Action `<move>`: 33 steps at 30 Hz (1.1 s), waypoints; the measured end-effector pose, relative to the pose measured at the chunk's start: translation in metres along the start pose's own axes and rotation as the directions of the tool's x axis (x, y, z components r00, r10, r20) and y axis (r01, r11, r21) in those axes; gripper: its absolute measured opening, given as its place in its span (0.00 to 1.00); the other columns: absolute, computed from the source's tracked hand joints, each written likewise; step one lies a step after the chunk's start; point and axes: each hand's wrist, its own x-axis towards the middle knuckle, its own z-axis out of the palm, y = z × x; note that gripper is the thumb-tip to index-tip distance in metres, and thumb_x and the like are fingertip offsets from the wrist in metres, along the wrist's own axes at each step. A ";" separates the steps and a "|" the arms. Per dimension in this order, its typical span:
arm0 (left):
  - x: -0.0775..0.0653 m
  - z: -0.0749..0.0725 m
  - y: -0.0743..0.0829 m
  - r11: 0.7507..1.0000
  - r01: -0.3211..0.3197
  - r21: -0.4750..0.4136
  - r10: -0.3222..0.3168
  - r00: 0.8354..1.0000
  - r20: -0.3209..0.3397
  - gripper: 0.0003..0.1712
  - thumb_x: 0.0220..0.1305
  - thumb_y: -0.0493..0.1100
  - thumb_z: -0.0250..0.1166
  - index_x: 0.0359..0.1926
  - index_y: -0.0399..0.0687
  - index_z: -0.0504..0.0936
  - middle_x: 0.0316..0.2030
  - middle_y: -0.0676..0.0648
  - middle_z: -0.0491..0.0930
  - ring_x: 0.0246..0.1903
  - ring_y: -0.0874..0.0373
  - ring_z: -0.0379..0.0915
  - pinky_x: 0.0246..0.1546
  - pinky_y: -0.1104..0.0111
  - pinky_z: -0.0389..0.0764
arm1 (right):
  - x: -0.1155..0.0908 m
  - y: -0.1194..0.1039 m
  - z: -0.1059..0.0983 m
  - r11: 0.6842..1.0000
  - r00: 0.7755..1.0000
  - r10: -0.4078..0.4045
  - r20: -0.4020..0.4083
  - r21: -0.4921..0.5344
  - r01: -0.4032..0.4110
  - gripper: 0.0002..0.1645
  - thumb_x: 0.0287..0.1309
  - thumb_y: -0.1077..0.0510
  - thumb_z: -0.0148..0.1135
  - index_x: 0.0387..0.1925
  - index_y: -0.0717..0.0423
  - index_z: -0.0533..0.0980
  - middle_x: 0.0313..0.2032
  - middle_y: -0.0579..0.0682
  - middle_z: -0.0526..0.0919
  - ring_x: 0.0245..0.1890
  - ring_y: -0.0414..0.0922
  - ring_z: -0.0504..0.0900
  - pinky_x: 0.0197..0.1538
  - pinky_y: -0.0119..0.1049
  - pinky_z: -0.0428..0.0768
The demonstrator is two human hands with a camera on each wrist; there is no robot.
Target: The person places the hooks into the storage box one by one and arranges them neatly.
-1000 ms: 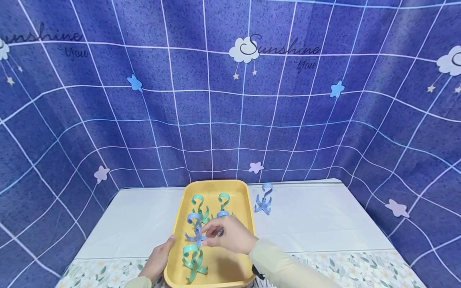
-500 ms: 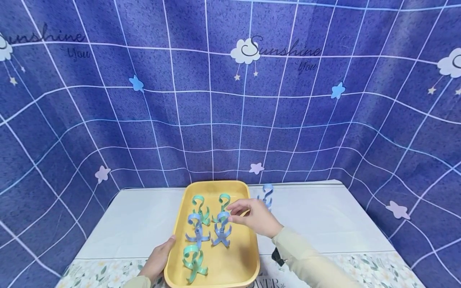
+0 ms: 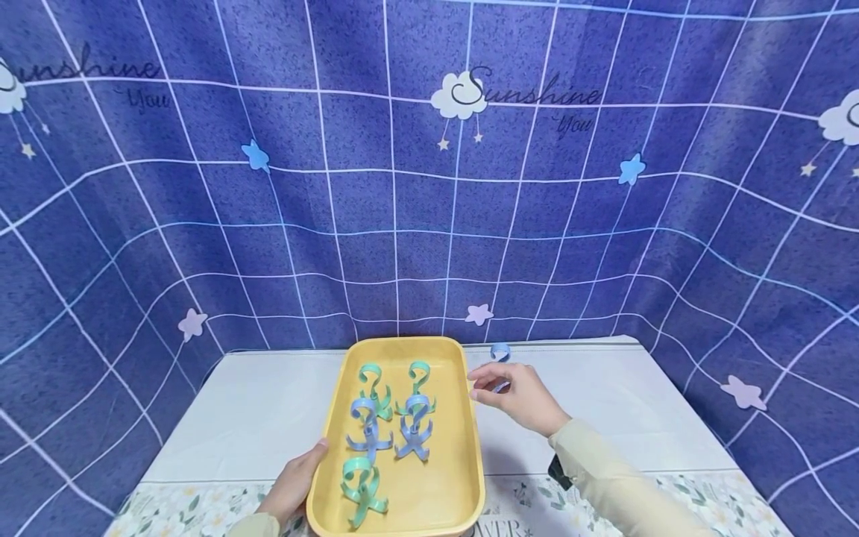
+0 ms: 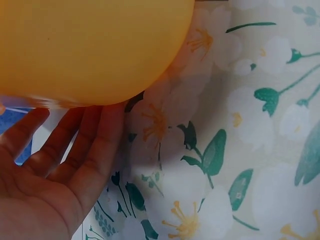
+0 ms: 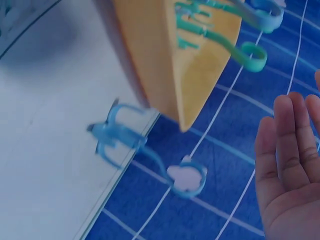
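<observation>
A yellow tray (image 3: 436, 485) holds several plastic multi-pronged hanging hooks with curled tops. Inside are a front green hook (image 3: 365, 498), a left blue hook (image 3: 370, 440), a right blue hook (image 3: 414, 438) and two green ones behind. My left hand (image 3: 295, 481) holds the tray's left side, thumb at the rim; the left wrist view has its fingers (image 4: 82, 145) against the tray from below. To the right of the tray, my right hand (image 3: 520, 395) mostly hides another blue hook (image 3: 499, 350) on the table. In the right wrist view that hook (image 5: 117, 134) stands apart from the extended fingers (image 5: 287, 145).
The white tabletop (image 3: 624, 410) runs to both sides of the tray, with a flower-printed cloth (image 3: 671, 507) along the front. A blue gridded curtain (image 3: 429, 261) encloses the back and sides.
My right hand has moved right, from over the blue hooks in the tray to the blue hook outside it. The right blue hook stands uncovered. The left hand stays at the tray.
</observation>
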 end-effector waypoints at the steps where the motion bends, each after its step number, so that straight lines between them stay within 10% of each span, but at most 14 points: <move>1: 0.000 0.000 0.000 1.000 -0.003 0.001 0.003 1.000 0.000 0.46 0.79 0.65 0.44 0.68 0.22 0.65 0.38 0.36 0.86 0.31 0.48 0.86 0.31 0.58 0.89 | -0.001 0.002 -0.003 1.000 1.000 0.004 -0.010 -0.008 -0.004 0.11 0.61 0.61 0.73 0.46 0.57 0.86 0.36 0.47 0.88 0.37 0.42 0.86 0.41 0.35 0.86; 33: 0.000 0.000 -0.002 0.998 0.037 -0.056 -0.035 0.999 0.041 0.46 0.79 0.66 0.43 0.68 0.25 0.66 0.34 0.41 0.85 0.30 0.47 0.86 0.31 0.55 0.89 | -0.005 0.049 -0.050 0.975 0.970 0.146 -0.194 -0.136 -0.174 0.13 0.59 0.62 0.74 0.45 0.60 0.85 0.33 0.48 0.89 0.35 0.44 0.86 0.41 0.35 0.83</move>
